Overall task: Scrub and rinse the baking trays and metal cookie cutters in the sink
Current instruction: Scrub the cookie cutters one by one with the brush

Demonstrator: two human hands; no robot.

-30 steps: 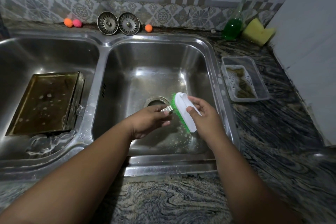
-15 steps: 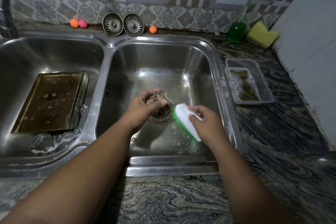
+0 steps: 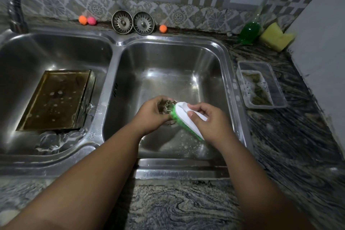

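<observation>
Both hands meet just below the middle of the frame, low inside the right-hand basin of the sink (image 3: 115, 58). The left hand (image 3: 151, 115) curls fingers and thumb round a small fluted metal cookie cutter (image 3: 170, 104), gripping it by the sides so that its scalloped rim is bare and faces the brush (image 3: 183, 112). The right hand (image 3: 211, 121) grips that brush across its white back, thumb on top, with the green bristles turned toward the cutter and touching it. This grip seems chosen so the bristles can be pressed into the flutes while the other hand braces the cutter. Working down in the basin, roughly above the drain, probably keeps suds and drips off the counter (image 3: 186, 207); foam flecks dot the basin floor beneath the hands. At the left of the frame the baking tray (image 3: 56, 99) lies in the other basin, its dark bottom speckled with suds and foamy water pooled at its near edge. I judge it is parked there to soak or await rinsing, clear of the scrubbing. No running water shows, and the tap hose (image 3: 15, 2) stands in the upper left corner. At the upper right a bottle of green soap (image 3: 250, 30) and a yellow sponge (image 3: 276, 36) sit against the wall. Below them a clear tub (image 3: 261, 84) of sudsy water sits just beside the sink rim, likely within reach for wetting the brush again. Two strainers (image 3: 122, 22) are propped against the tiles at top centre.
</observation>
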